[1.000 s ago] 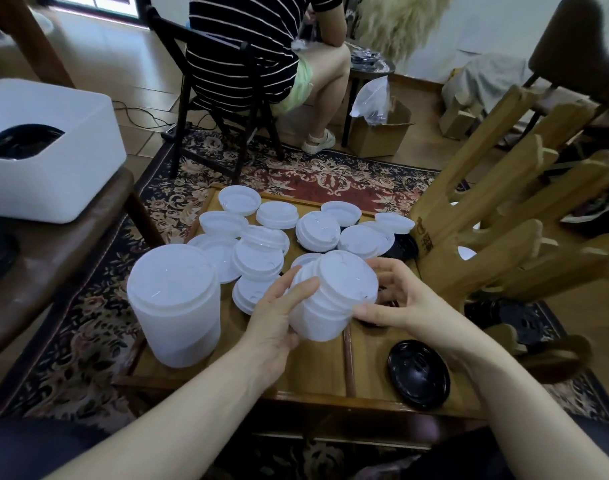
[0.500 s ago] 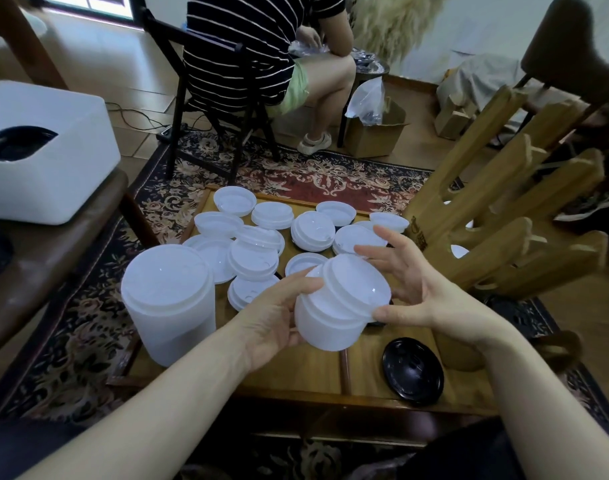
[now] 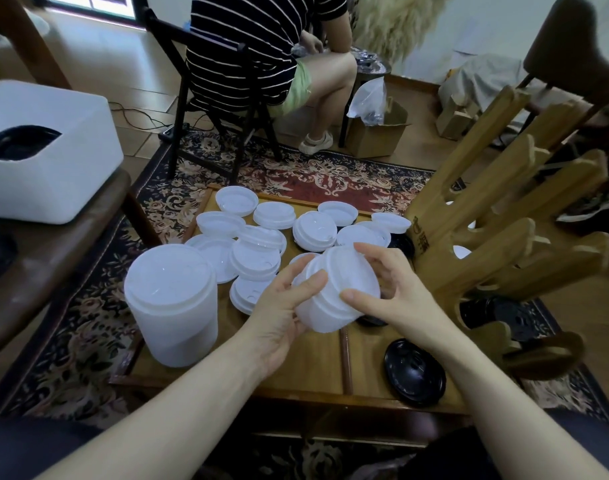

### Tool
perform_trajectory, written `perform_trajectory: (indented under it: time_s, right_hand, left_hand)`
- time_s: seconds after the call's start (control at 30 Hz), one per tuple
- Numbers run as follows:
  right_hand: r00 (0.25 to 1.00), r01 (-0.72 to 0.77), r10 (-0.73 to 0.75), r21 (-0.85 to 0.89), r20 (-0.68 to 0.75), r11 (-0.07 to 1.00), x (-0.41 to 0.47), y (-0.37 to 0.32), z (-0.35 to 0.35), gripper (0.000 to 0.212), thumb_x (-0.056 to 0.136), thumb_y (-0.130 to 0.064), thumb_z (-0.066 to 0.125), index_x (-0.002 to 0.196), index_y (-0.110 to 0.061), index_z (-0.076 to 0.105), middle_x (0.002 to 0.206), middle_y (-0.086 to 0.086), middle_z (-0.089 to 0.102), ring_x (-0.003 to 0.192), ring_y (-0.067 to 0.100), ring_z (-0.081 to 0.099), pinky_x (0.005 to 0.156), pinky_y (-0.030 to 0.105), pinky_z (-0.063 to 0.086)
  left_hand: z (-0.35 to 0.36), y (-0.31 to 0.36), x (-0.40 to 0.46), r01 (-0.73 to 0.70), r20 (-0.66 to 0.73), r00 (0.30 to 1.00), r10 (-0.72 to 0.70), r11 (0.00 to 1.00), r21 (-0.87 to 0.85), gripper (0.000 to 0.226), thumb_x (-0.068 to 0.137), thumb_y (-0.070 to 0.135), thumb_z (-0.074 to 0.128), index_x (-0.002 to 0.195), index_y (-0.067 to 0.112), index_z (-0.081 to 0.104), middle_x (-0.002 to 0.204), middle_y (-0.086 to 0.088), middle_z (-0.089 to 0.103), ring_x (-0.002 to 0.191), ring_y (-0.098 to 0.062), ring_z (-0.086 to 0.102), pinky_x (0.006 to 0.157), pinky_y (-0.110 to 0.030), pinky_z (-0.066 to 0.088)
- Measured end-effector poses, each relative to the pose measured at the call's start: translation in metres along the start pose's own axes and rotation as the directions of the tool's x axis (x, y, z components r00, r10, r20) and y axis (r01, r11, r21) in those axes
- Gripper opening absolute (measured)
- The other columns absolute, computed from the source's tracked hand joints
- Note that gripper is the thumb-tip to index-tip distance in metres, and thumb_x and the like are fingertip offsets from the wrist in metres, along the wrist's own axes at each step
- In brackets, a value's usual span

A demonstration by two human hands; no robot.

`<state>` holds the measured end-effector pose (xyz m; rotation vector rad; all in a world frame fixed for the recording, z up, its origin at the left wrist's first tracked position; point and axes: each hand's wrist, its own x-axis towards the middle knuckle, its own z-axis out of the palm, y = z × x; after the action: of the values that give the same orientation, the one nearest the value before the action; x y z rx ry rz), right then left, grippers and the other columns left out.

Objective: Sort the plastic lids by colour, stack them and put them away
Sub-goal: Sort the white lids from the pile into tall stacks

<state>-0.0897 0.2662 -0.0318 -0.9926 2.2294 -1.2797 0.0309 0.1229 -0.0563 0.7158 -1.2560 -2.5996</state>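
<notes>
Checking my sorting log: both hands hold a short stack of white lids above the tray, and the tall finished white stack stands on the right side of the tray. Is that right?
Not quite. The head view shows the tall white stack on the tray's left side, not the right. The rest holds: the left hand and right hand both hold the short stack of white lids above it.

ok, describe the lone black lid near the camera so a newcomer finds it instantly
Start at the low wooden table on the patterned rug. Go to its near right corner, below the right hand. The black lid lies there flat and alone, apart from the white lids at the far end.
</notes>
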Motion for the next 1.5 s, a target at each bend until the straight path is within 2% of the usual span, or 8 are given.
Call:
perform_trajectory:
  time_s: [0.17, 0.33, 0.6, 0.93, 1.1, 1.27, 1.37, 1.5]
  right_hand:
    - [0.999, -0.010, 0.009, -0.023, -0.033, 1.000, -0.003, -0.006, 0.015, 0.060, 0.075, -0.035, 0.083, 0.123, -0.031, 0.047, 0.121, -0.021, 0.049, 0.100, -0.007, 0.055, 0.071, 0.014, 0.050]
    - [0.995, -0.070, 0.065, -0.056, -0.082, 0.996, -0.004, -0.006, 0.019, 0.068, 0.065, -0.051, 0.081, 0.118, -0.031, 0.045, 0.119, -0.020, 0.055, 0.101, -0.016, 0.053, 0.074, 0.013, 0.047]
    - [0.981, -0.131, 0.117, -0.087, -0.154, 0.988, -0.014, -0.011, 0.031, 0.067, 0.067, -0.054, 0.081, 0.113, -0.027, 0.039, 0.110, -0.021, 0.052, 0.103, -0.002, 0.054, 0.085, 0.029, 0.051]
    - [0.990, -0.049, 0.066, -0.136, 0.122, 0.989, -0.012, -0.004, 0.017, 0.080, 0.069, -0.049, 0.080, 0.131, -0.039, 0.029, 0.123, -0.027, 0.040, 0.113, -0.011, 0.044, 0.090, 0.022, 0.045]
    - [0.973, 0.052, -0.017, -0.147, 0.230, 0.988, -0.013, 0.000, 0.017, 0.086, 0.072, -0.035, 0.083, 0.132, -0.053, 0.024, 0.137, -0.031, 0.029, 0.129, -0.009, 0.032, 0.097, 0.009, 0.036]
    - [0.955, 0.013, -0.012, -0.001, 0.297, 1.000, 0.006, -0.009, 0.004, 0.065, 0.071, -0.043, 0.083, 0.126, -0.045, 0.048, 0.128, -0.028, 0.054, 0.122, -0.007, 0.049, 0.098, 0.012, 0.042]
    - [0.994, -0.072, 0.071, 0.001, 0.080, 0.997, 0.047, 0.007, -0.015, 0.054, 0.077, -0.054, 0.069, 0.124, -0.029, 0.059, 0.121, -0.014, 0.063, 0.117, 0.005, 0.058, 0.099, 0.027, 0.048]
    - [0.992, -0.123, 0.102, -0.383, -0.076, 0.915, 0.106, 0.049, -0.021, 0.065, 0.082, -0.036, 0.075, 0.136, -0.015, 0.046, 0.132, 0.003, 0.049, 0.128, 0.020, 0.043, 0.100, 0.038, 0.039]
  left_hand:
    - [-0.002, -0.005, 0.002, -0.039, -0.065, 0.997, 0.037, 0.999, -0.029, 0.050, 0.081, 0.034, 0.069, 0.130, 0.027, 0.062, 0.126, 0.000, 0.069, 0.113, -0.021, 0.067, 0.084, -0.037, 0.059]
    - [0.000, -0.010, 0.000, -0.080, -0.057, 0.995, 0.082, 0.996, 0.034, 0.034, 0.099, 0.026, 0.055, 0.133, 0.028, 0.059, 0.128, 0.003, 0.068, 0.114, -0.018, 0.066, 0.077, -0.027, 0.056]
    - [0.001, -0.015, -0.001, -0.088, -0.048, 0.994, 0.095, 0.989, 0.122, 0.057, 0.075, 0.045, 0.076, 0.129, 0.037, 0.061, 0.130, 0.005, 0.066, 0.118, -0.014, 0.063, 0.099, -0.035, 0.053]
    - [0.001, -0.016, -0.006, 0.016, -0.036, 0.999, -0.012, 0.993, 0.114, 0.042, 0.084, 0.036, 0.065, 0.127, 0.031, 0.064, 0.116, 0.003, 0.073, 0.108, -0.019, 0.068, 0.089, -0.040, 0.056]
    - [0.002, -0.015, -0.006, -0.025, 0.005, 1.000, 0.025, 0.988, 0.155, 0.057, 0.065, 0.046, 0.083, 0.120, 0.043, 0.067, 0.120, 0.010, 0.070, 0.110, -0.014, 0.068, 0.086, -0.037, 0.059]
    - [0.000, -0.011, 0.002, -0.068, -0.012, 0.997, 0.071, 0.977, 0.202, 0.056, 0.056, 0.050, 0.082, 0.111, 0.049, 0.070, 0.123, 0.012, 0.068, 0.116, -0.017, 0.063, 0.101, -0.050, 0.052]
    - [-0.001, -0.010, 0.004, -0.071, -0.076, 0.994, 0.084, 0.985, 0.157, 0.063, 0.045, 0.059, 0.080, 0.107, 0.052, 0.071, 0.125, 0.011, 0.067, 0.117, -0.017, 0.061, 0.104, -0.050, 0.048]
    - [-0.005, -0.009, 0.008, -0.042, -0.116, 0.992, 0.053, 0.994, 0.098, 0.060, 0.041, 0.060, 0.082, 0.100, 0.053, 0.073, 0.129, 0.009, 0.064, 0.121, -0.017, 0.058, 0.108, -0.047, 0.045]
